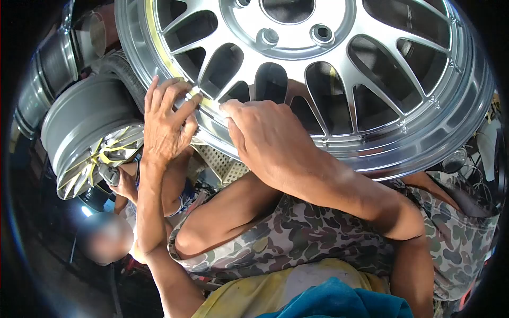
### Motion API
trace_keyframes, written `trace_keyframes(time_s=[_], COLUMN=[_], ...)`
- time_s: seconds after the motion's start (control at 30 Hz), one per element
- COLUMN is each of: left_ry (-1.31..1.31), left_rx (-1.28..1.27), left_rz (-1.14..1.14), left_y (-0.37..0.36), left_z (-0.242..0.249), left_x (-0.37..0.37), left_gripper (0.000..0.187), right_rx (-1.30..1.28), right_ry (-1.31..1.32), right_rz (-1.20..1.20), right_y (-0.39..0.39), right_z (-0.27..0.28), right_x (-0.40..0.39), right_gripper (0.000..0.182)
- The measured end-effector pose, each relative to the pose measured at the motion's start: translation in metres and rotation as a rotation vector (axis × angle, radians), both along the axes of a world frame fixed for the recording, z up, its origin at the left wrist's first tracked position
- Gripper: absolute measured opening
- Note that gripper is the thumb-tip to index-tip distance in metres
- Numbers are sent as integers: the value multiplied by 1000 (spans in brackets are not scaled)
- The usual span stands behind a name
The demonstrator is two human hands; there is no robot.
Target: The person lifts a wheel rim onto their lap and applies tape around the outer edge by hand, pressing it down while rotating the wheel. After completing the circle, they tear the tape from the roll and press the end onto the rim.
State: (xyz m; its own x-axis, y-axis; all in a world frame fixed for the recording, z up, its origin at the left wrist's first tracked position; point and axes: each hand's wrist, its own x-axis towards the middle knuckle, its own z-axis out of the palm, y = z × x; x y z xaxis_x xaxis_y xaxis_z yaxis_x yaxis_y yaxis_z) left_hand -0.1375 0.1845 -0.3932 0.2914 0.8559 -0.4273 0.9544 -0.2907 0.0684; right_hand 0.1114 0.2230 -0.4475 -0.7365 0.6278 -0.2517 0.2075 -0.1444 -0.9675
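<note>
A silver multi-spoke wheel rim (302, 45) fills the top of the view, tilted towards me. Yellow masking tape (154, 29) runs round the left side of its lip, down to my fingers. At the lower left of the lip, my left hand (167, 116) has its fingers bent, the fingertips closed on the tape against the metal. Just to the right, my right hand (265, 132) pinches the tape between thumb and index finger, its back towards me. The fingers hide part of the tape between the hands.
At the left, another person's hand (126, 185) holds a dark pad against a second wheel (87, 111) with yellow tape on its spokes. More rims (53, 58) and a tyre (124, 74) stand behind. A perforated pale crate (222, 161) sits below the rim, near my camouflage-clothed legs (297, 228).
</note>
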Motion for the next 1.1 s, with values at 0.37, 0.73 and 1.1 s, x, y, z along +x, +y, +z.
trace_keyframes(time_s=[0.37,0.73,1.1], left_ry=[8,-21,-80], left_rx=[-83,-101,-159], left_rz=[-55,-40,9], left_y=[14,15,-4], left_z=[5,4,9], left_x=[-10,-6,16], left_gripper=[38,35,42], right_rx=[-122,-102,83], right_ry=[-77,-156,-89], right_rz=[103,367,307], right_y=[-14,-1,-13], right_z=[-2,2,-6], right_x=[2,18,21], right_gripper=[31,42,47])
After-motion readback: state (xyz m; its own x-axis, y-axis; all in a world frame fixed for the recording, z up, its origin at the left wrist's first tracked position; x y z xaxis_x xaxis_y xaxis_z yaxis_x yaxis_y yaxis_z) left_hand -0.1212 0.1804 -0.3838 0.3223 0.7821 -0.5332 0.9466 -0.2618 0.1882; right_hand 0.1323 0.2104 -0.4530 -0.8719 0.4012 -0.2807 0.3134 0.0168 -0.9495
